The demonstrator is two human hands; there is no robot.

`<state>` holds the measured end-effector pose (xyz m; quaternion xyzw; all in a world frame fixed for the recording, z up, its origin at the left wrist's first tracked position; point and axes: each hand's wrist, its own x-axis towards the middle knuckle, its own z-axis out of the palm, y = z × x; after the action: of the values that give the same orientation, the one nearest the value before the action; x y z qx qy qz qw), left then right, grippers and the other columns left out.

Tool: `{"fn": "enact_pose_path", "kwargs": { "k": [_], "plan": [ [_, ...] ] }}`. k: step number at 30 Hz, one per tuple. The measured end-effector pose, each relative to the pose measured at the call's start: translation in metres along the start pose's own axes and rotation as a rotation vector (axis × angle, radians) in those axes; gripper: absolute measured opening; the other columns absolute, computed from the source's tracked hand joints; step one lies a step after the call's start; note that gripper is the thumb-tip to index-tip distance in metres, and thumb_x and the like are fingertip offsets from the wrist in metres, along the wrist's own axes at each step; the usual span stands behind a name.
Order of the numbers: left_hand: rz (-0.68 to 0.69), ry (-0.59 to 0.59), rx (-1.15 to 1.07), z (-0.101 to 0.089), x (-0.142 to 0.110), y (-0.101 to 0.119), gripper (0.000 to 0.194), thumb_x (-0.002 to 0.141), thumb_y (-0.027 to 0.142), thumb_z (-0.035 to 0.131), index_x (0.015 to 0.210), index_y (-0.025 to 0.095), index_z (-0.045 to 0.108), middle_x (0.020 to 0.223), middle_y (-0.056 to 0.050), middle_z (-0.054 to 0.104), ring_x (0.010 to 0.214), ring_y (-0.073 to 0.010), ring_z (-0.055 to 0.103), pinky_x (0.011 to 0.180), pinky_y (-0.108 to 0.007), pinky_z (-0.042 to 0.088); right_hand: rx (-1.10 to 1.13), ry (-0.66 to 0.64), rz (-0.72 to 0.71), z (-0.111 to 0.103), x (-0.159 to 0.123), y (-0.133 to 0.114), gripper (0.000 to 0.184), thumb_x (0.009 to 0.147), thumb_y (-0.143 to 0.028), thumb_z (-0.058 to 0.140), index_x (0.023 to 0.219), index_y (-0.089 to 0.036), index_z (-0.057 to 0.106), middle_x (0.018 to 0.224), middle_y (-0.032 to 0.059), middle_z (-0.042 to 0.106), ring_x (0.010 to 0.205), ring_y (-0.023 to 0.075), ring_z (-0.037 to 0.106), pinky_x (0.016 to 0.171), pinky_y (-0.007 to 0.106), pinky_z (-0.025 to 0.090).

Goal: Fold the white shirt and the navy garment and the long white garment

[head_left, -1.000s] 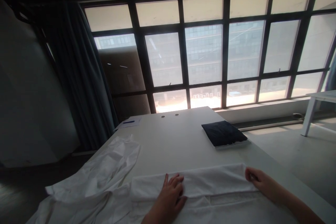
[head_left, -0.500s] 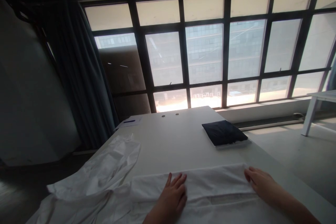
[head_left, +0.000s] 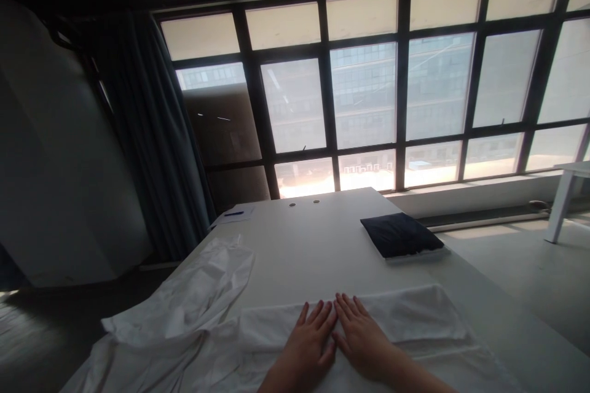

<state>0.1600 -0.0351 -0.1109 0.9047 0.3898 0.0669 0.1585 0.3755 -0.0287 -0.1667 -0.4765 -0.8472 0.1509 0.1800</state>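
A white cloth garment (head_left: 415,313) lies spread over the near part of the table, its far edge folded into a long band. My left hand (head_left: 308,341) rests flat on this band, fingers stretched out. Right beside it, my right hand (head_left: 362,334) also presses flat on the cloth, with fingertips close to those of the left. Neither hand grips anything. To the left, a crumpled part of white fabric (head_left: 203,288) spreads over the table's left side; whether it is one piece with the garment I cannot tell.
Farther up the white table (head_left: 304,245) sits a folded dark cloth (head_left: 401,234) on something pale, near the right edge. Paper with a pen (head_left: 234,214) lies at the far left corner. Beyond stand a blue curtain (head_left: 157,135), large windows and another white table (head_left: 565,196).
My right hand has let go of the band's right end and moved left to lie flat beside my left hand. The left hand stays on the cloth. The view has shifted slightly.
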Motion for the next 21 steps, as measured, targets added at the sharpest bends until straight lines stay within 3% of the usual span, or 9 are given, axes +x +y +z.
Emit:
{"fn": "enact_pose_path", "kwargs": {
  "k": [4,8,13,16,19,21],
  "plan": [
    [-0.099,-0.034,0.013,-0.005,-0.007,-0.004,0.072,0.097,0.058,0.048,0.16,0.041,0.02,0.169,0.003,0.013,0.157,-0.0278,0.012,0.128,-0.06,0.006,-0.087,-0.024,0.075,-0.016,-0.015,0.024,0.075,0.103,-0.063,0.028,0.161,-0.016,0.027,0.166,0.0098,0.019,0.155,0.0284,0.019,0.129,0.048,0.012],
    [-0.174,-0.049,0.038,-0.008,-0.017,-0.013,0.08,0.094,0.073,0.041,0.161,0.038,0.015,0.169,0.002,0.008,0.157,-0.0286,0.007,0.128,-0.058,0.004,-0.174,-0.012,0.174,-0.041,-0.038,0.071,0.079,0.101,-0.069,0.024,0.161,-0.018,0.025,0.167,0.0057,0.017,0.156,0.0262,0.016,0.129,0.046,0.011],
    [-0.218,-0.031,0.119,-0.007,-0.034,-0.038,0.081,0.095,0.075,0.034,0.161,0.036,0.008,0.169,0.002,0.003,0.157,-0.0293,0.005,0.128,-0.058,0.006,-0.303,0.029,0.391,-0.068,-0.069,0.148,0.082,0.099,-0.07,0.023,0.159,-0.016,0.032,0.165,0.0077,0.025,0.155,0.0289,0.02,0.127,0.052,0.012],
    [-0.268,-0.005,0.166,-0.004,-0.048,-0.061,0.076,0.097,0.072,0.029,0.161,0.036,0.009,0.168,0.003,0.004,0.157,-0.029,0.007,0.128,-0.057,0.008,-0.428,0.06,0.57,-0.074,-0.089,0.189,0.079,0.098,-0.065,0.026,0.159,-0.015,0.031,0.167,0.0057,0.021,0.156,0.032,0.013,0.126,0.059,0.01],
    [-0.38,0.032,0.213,-0.004,-0.06,-0.082,0.073,0.099,0.071,0.024,0.161,0.034,0.017,0.168,0.002,0.01,0.157,-0.0287,0.011,0.128,-0.056,0.012,-0.527,0.094,0.72,-0.076,-0.102,0.212,0.074,0.097,-0.056,0.03,0.16,-0.017,0.03,0.168,0.0052,0.017,0.155,0.0363,0.011,0.121,0.066,0.016],
    [-0.458,0.068,0.242,-0.006,-0.066,-0.092,0.077,0.098,0.072,0.025,0.161,0.028,0.024,0.168,-0.001,0.016,0.156,-0.0298,0.016,0.127,-0.055,0.016,-0.569,0.143,0.771,-0.08,-0.106,0.216,0.07,0.097,-0.053,0.034,0.156,-0.015,0.039,0.166,0.011,0.026,0.152,0.0393,0.023,0.118,0.064,0.023]
  ]
}}
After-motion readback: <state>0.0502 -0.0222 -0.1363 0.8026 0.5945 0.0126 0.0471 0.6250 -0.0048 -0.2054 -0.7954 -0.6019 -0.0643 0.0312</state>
